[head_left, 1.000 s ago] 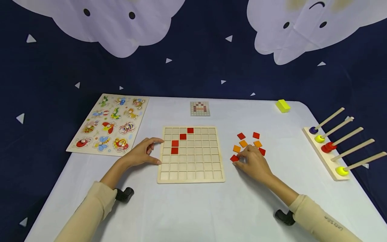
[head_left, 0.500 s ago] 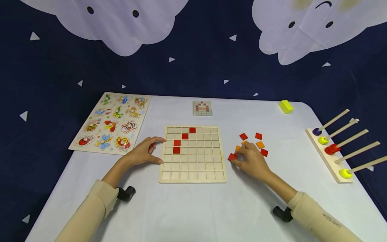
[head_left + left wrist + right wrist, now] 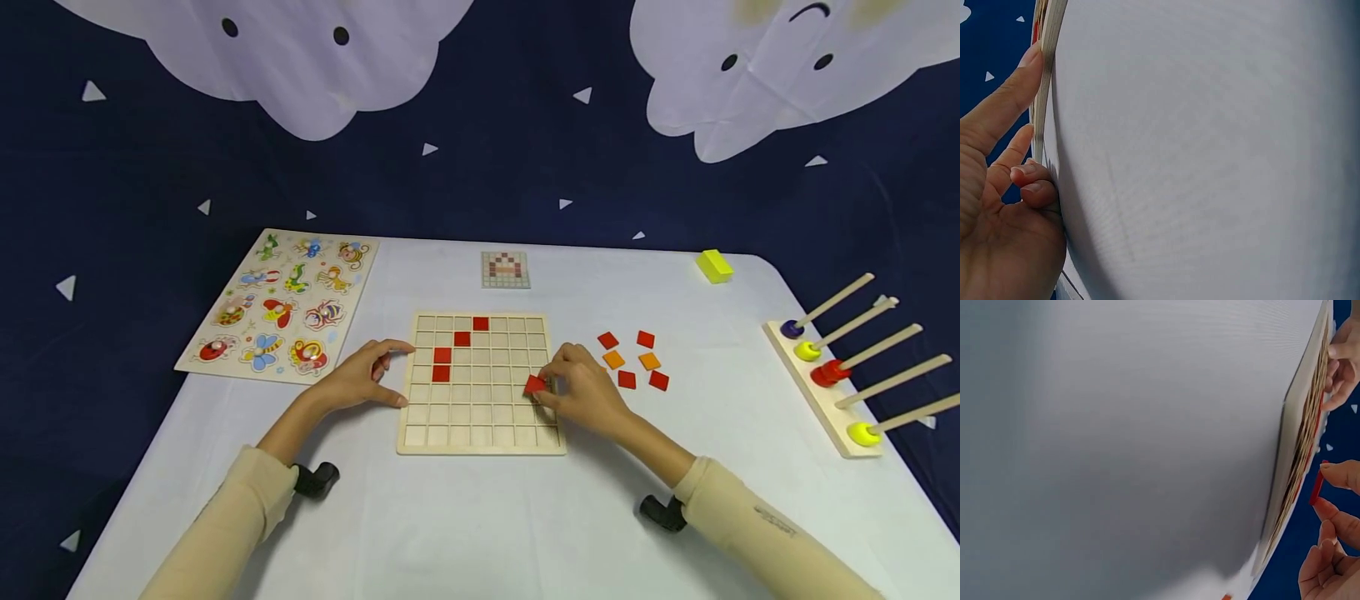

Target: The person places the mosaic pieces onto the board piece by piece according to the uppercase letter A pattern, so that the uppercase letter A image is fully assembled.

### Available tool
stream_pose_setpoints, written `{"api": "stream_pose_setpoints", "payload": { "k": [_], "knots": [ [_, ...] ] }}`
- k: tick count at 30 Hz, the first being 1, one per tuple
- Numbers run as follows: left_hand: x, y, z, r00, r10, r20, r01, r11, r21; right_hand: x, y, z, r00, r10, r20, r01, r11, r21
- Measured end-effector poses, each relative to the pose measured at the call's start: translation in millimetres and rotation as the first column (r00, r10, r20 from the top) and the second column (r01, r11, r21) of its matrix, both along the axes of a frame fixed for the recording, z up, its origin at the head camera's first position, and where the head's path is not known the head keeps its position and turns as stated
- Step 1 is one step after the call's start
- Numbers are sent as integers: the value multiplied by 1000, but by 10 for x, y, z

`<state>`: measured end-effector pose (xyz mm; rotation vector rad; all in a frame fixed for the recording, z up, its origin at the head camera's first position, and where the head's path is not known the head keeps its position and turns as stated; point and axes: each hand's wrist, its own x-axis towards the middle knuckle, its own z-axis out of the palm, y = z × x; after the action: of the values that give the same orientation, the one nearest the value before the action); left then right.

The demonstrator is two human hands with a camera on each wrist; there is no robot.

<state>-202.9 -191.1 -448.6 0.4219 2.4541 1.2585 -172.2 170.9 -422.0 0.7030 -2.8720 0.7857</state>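
A wooden grid board (image 3: 480, 442) lies flat on the white table, with several red square tiles (image 3: 442, 356) in its upper left cells. My left hand (image 3: 364, 377) touches the board's left edge with thumb and forefinger stretched apart; in the left wrist view its other fingers (image 3: 1040, 194) are bent. Between thumb and forefinger, my right hand (image 3: 585, 392) pinches a red square tile (image 3: 534, 384) above the board's right side. In the right wrist view that tile (image 3: 1318, 484) is held on edge, apart from the board. Loose orange tiles (image 3: 649, 361) and red tiles (image 3: 646, 339) lie right of the board.
Behind the board lies a small pattern card (image 3: 506, 271). An insect peg puzzle (image 3: 281, 312) is at the left. A yellow block (image 3: 715, 266) sits at the back right, and a peg stand (image 3: 821, 392) with coloured beads stands along the right edge.
My right hand has moved left from the loose tiles to over the board's right side, carrying the red tile. A red tile it was covering now shows. My left hand stays at the board's edge.
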Motion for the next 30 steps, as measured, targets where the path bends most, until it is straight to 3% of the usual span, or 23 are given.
{"api": "stream_pose_setpoints", "payload": {
  "k": [8,21,30],
  "knots": [
    [3,-9,-8,1000,2,5,-3,1000,5,-47,-292,33,998,48,40,-49,999,8],
    [8,-8,9,1000,10,9,-10,1000,2,-90,-705,30,986,160,38,-161,987,11],
    [13,-3,14,1000,4,2,-4,1000,8,-142,-923,-50,971,230,56,-232,973,18]
  ]
}}
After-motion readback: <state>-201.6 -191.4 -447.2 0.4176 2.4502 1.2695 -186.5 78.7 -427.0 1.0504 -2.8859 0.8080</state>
